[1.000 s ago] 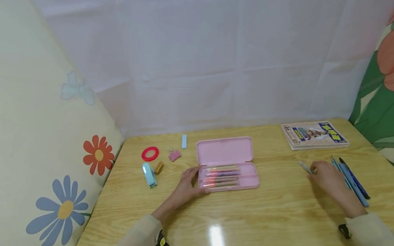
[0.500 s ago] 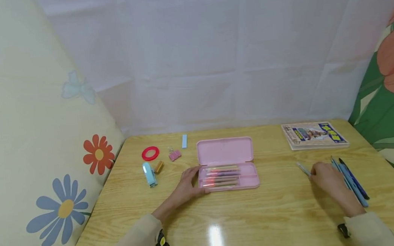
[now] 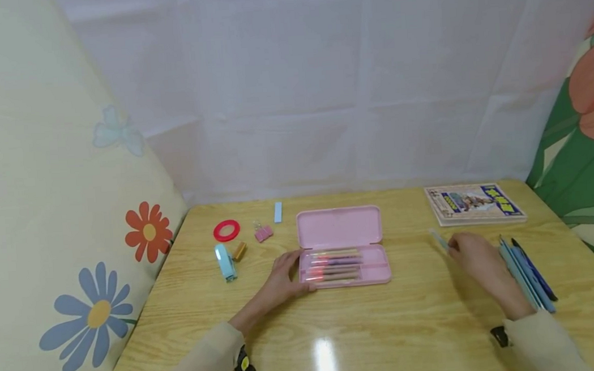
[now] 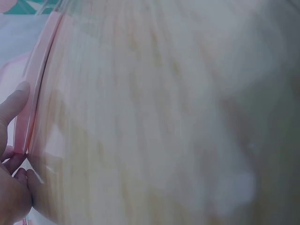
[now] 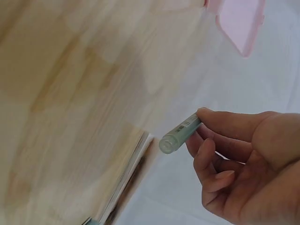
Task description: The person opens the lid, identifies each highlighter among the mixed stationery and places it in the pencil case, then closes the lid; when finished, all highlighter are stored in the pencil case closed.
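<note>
The right hand (image 3: 472,254) is raised a little above the worktop (image 3: 417,320), its grip closed on a pale green pen (image 3: 439,238). The right wrist view shows thumb and fingers pinching the barrel, with the pen's end sticking out past the fingertips (image 5: 206,117). The hand is between the open pink pencil case (image 3: 341,248) and the row of blue pens (image 3: 527,271) lying at the right of the worktop, still well apart from the case.

The left hand (image 3: 284,280) rests against the left end of the case, fingers lying along its rim and thumb at the near edge, so it looks to be steadying the case rather than gripping it. The tray already holds several pens lying side by side, and the lid lies flat behind it.

Judging by this, the step in hand is carrying the pen toward the case. The next move would call for bringing the pen over the tray, turning it parallel with those already inside, and lowering it into a free slot before letting go, while the left hand keeps the case from sliding.
</note>
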The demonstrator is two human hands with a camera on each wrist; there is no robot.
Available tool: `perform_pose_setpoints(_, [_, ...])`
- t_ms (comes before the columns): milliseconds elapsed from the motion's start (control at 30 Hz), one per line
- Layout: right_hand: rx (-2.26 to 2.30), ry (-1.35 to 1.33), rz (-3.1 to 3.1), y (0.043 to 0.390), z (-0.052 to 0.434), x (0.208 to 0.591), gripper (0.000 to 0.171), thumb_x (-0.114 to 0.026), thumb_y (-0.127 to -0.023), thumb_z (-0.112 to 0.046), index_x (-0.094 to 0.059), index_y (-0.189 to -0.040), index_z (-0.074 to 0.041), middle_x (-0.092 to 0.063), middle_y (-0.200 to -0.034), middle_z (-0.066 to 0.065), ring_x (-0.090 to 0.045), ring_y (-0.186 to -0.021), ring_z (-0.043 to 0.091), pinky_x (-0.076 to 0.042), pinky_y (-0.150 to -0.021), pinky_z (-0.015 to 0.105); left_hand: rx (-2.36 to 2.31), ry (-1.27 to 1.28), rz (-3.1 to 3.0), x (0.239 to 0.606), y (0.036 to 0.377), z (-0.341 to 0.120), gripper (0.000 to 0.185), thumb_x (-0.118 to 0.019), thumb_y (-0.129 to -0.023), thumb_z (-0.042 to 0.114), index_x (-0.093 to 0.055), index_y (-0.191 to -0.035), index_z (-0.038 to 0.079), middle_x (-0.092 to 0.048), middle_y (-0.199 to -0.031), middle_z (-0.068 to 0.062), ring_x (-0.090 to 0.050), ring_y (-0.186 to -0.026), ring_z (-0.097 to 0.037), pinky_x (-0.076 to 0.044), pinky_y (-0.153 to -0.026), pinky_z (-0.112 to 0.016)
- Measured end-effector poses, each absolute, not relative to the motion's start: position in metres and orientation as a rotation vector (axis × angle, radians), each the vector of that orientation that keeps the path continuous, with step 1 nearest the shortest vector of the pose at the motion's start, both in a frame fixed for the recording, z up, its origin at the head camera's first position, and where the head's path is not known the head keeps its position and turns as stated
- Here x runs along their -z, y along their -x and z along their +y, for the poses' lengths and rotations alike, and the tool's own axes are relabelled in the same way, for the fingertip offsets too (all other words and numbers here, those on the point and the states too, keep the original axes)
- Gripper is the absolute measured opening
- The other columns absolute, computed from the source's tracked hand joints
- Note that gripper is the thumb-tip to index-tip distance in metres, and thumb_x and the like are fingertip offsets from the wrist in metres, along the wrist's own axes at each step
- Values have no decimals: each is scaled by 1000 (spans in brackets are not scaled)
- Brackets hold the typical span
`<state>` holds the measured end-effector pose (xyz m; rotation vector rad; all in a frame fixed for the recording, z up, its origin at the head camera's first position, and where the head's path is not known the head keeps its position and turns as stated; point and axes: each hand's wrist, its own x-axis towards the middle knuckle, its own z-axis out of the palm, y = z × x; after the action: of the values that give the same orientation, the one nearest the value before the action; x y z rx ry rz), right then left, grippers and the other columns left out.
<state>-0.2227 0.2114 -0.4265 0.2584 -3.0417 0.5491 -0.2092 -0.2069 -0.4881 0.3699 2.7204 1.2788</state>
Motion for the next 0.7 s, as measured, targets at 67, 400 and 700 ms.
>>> perform_pose_setpoints(67, [-565, -291, -3003, 224, 204, 425, 9, -66, -87, -6, -65, -87, 3, -64, -79, 14, -58, -67, 25, -49, -57, 42, -1285, -370, 2719, 488, 209, -207, 90, -83, -73, 40, -39, -146, 11, -35, -148, -12, -25, -138, -32, -23, -112, -54])
perform_pose_setpoints(400, [-614, -550, -2815, 232, 161, 425, 9, -72, -84, -4, -68, -88, 2, -61, -77, 8, -58, -69, 23, -49, -56, 37, -1281, -369, 2713, 487, 210, -207, 90, -83, -73, 40, -39, -146, 12, -35, -148, -11, -25, -138, -31, -22, -113, -53])
perform_pose_setpoints(700, [-579, -796, -2668, 240, 119, 426, 9, -77, -79, -4, -70, -84, -3, -59, -73, 2, -54, -68, 17, -48, -55, 30, -1280, -356, 2697, 486, 208, -207, 91, -82, -74, 42, -38, -147, 13, -34, -149, -10, -23, -139, -31, -21, -113, -54])
